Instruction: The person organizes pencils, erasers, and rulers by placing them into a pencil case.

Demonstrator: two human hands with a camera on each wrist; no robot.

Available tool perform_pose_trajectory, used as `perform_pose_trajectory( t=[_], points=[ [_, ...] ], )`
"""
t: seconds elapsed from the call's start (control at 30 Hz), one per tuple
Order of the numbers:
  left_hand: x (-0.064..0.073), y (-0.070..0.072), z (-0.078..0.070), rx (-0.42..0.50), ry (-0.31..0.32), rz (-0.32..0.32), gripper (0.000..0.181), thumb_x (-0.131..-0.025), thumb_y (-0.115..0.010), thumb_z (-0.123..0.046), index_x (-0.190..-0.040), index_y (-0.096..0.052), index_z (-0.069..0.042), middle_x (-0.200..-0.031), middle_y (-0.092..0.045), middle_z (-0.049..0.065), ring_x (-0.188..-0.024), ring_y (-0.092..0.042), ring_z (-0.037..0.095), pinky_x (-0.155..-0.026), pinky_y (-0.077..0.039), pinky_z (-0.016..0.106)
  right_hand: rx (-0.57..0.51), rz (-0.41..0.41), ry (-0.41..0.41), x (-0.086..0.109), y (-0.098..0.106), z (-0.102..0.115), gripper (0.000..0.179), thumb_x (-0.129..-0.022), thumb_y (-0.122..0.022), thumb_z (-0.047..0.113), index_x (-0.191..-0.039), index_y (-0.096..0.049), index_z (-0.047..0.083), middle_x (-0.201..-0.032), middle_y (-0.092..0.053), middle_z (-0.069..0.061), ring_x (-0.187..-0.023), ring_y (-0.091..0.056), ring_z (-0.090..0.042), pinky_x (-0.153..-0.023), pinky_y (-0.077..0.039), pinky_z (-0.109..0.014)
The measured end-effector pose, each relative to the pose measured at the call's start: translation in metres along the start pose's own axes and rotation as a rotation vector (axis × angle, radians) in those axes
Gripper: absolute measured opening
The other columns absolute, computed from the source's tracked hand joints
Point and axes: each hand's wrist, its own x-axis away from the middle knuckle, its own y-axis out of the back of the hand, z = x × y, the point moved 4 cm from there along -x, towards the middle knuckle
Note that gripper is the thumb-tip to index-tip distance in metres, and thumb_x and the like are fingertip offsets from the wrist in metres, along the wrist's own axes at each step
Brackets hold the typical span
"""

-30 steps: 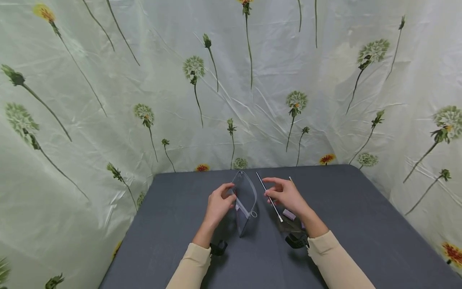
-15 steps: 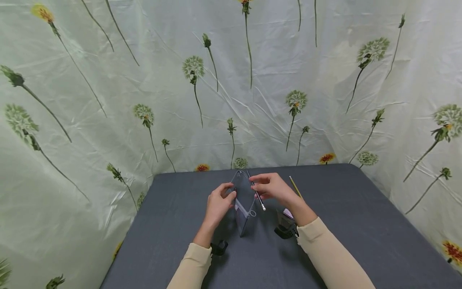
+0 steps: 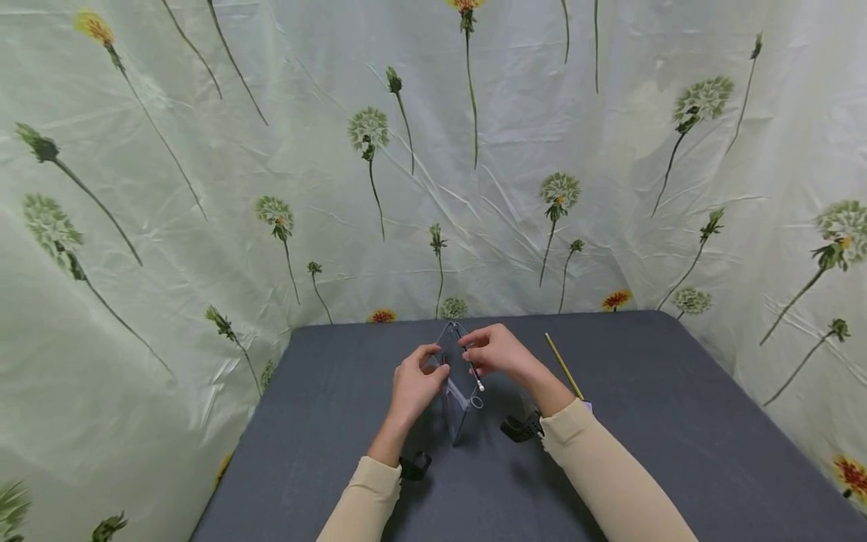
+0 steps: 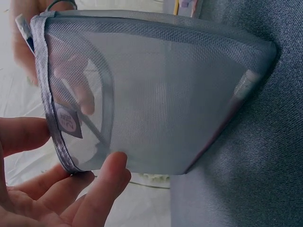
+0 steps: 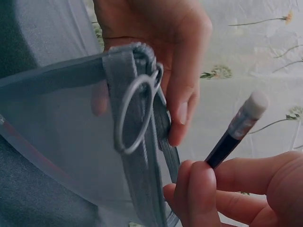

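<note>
A grey mesh zip pouch stands upright on the dark table with its mouth spread. My left hand grips the pouch's left rim, thumb on one side and fingers on the other. Between thumb and fingers, my right hand pinches a dark pencil, its white eraser end pointing toward me. The pencil lies slanted at the pouch's right rim; its far end is at the mouth, and how far inside it reaches I cannot tell. A round metal ring hangs from the zip. Something slim and reddish shows faintly along the pouch's bottom.
A yellow pencil lies on the dark table, right of my right forearm. Beside it a small purple piece is mostly hidden by the sleeve. A flower-printed cloth hangs behind the table.
My right hand has moved left with the dark pencil, from beside the pouch to its mouth. The yellow pencil has come into fuller view. My left hand keeps its grip on the rim.
</note>
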Motion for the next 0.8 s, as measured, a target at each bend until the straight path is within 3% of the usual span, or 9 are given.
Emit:
perform_pose_trajectory(
  t=[0.2,0.4,0.53,0.8],
  points=[
    [0.000,0.000,0.002,-0.031,-0.008,-0.026,0.037,-0.090,-0.075,-0.027,-0.125,-0.069,-0.020,-0.132,-0.066,0.008,-0.101,-0.071,0.027,-0.073,-0.058,0.041,0.077,-0.051,-0.002,-0.006,-0.006,0.003,0.030,-0.092,-0.071,0.005,-0.122,-0.072,0.005,-0.091,-0.071,-0.009,-0.062,-0.066,-0.020,-0.063,-0.058,-0.036],
    [0.001,0.000,0.000,-0.031,-0.005,-0.029,0.036,-0.089,-0.075,-0.021,-0.125,-0.069,-0.019,-0.132,-0.066,0.007,-0.098,-0.072,0.025,-0.067,-0.056,0.036,0.159,-0.101,0.004,-0.010,-0.015,0.006,0.028,-0.090,-0.073,0.003,-0.119,-0.074,0.004,-0.090,-0.073,-0.011,-0.062,-0.068,-0.020,-0.065,-0.059,-0.040],
    [0.003,0.000,-0.001,-0.034,-0.010,-0.034,0.036,-0.088,-0.075,-0.018,-0.124,-0.069,-0.018,-0.130,-0.066,0.008,-0.098,-0.072,0.026,-0.063,-0.055,0.033,0.218,-0.111,0.020,-0.011,-0.022,0.009,0.028,-0.090,-0.073,0.003,-0.118,-0.074,0.003,-0.090,-0.074,-0.013,-0.061,-0.068,-0.018,-0.061,-0.058,-0.037],
    [0.001,0.001,-0.001,-0.026,-0.016,-0.038,0.036,-0.087,-0.074,-0.016,-0.123,-0.070,-0.018,-0.131,-0.066,0.007,-0.100,-0.072,0.030,-0.062,-0.055,0.033,0.353,-0.133,0.037,-0.010,-0.028,0.010,0.031,-0.089,-0.075,0.005,-0.119,-0.073,0.002,-0.082,-0.073,-0.004,-0.057,-0.067,-0.016,-0.056,-0.056,-0.032]
  ],
)
